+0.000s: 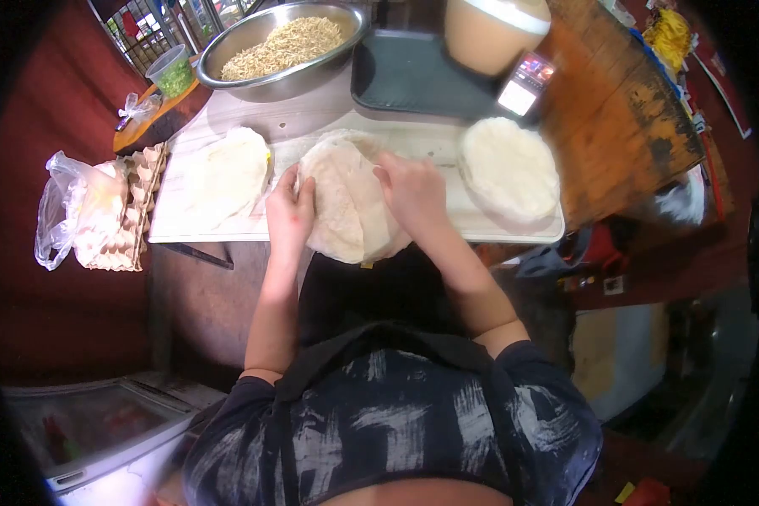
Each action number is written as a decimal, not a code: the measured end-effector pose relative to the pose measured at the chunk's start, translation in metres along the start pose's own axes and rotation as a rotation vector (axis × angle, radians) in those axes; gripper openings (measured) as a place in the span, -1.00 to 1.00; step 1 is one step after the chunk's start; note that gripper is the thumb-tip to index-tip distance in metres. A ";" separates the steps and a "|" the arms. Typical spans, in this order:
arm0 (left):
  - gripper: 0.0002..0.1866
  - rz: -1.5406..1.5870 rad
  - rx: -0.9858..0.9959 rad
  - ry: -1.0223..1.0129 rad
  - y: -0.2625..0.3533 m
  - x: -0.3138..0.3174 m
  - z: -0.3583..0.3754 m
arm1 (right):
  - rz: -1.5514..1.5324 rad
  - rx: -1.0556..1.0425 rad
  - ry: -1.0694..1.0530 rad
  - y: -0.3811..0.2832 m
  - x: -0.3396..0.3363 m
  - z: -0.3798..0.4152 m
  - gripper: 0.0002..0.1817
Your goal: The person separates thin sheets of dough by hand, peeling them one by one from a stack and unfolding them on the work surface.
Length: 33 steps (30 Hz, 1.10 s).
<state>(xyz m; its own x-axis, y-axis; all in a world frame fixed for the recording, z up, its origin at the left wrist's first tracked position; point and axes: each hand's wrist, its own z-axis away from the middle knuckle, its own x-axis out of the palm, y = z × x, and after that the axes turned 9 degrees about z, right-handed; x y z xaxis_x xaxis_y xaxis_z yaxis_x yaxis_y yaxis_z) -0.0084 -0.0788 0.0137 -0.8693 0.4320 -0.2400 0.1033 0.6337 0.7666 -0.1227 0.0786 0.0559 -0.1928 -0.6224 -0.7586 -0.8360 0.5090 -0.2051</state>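
Note:
A stack of thin round wrappers (337,198) lies in front of me at the near edge of the white board, overhanging it slightly. The top sheet is partly lifted and folded, with a crease down its middle. At the stack's left side, my left hand (291,207) grips the edge with the thumb on top. My right hand (413,192) is closed, pinching the sheet at the upper right between thumb and fingers. On the left lies a paler flat wrapper pile (232,171). A thicker white round pile (510,169) sits to the right.
Behind the board (177,221) stand a steel bowl (215,78) of shredded filling, a dark tray (409,72) and a tan container (489,38). A phone (527,83) rests by the tray. Egg cartons (143,198) with a plastic bag (63,202) sit left; a tub of chopped greens (174,74) stands beyond.

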 end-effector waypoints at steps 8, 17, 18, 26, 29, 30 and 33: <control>-0.79 0.139 -0.195 -0.038 0.022 0.002 0.000 | -0.184 0.107 -0.219 0.001 -0.008 -0.020 -0.69; -0.77 0.243 -0.260 0.114 -0.011 -0.034 -0.015 | -0.467 0.299 0.066 0.028 -0.017 -0.014 -0.70; -0.76 0.226 -0.259 0.154 -0.010 -0.037 -0.017 | -0.468 0.297 0.064 0.030 -0.017 -0.014 -0.70; -0.76 0.175 -0.214 0.333 -0.032 -0.057 -0.032 | -0.475 0.470 0.227 0.040 -0.017 -0.014 -0.71; -0.77 0.134 -0.173 0.355 -0.032 -0.059 -0.032 | -0.470 0.508 0.230 0.045 -0.012 -0.011 -0.72; -0.77 0.133 -0.177 0.354 -0.032 -0.060 -0.032 | -0.469 0.510 0.225 0.049 -0.009 -0.009 -0.72; -0.77 0.114 -0.242 0.359 -0.037 -0.065 -0.032 | -0.491 0.528 0.213 0.058 0.003 -0.002 -0.72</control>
<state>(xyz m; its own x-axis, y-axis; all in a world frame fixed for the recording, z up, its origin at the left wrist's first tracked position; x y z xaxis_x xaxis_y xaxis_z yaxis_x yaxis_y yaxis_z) 0.0289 -0.1503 0.0198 -0.9761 0.2132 0.0428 0.1287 0.4079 0.9039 -0.1724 0.1052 0.0429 -0.0014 -0.9259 -0.3778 -0.5045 0.3269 -0.7991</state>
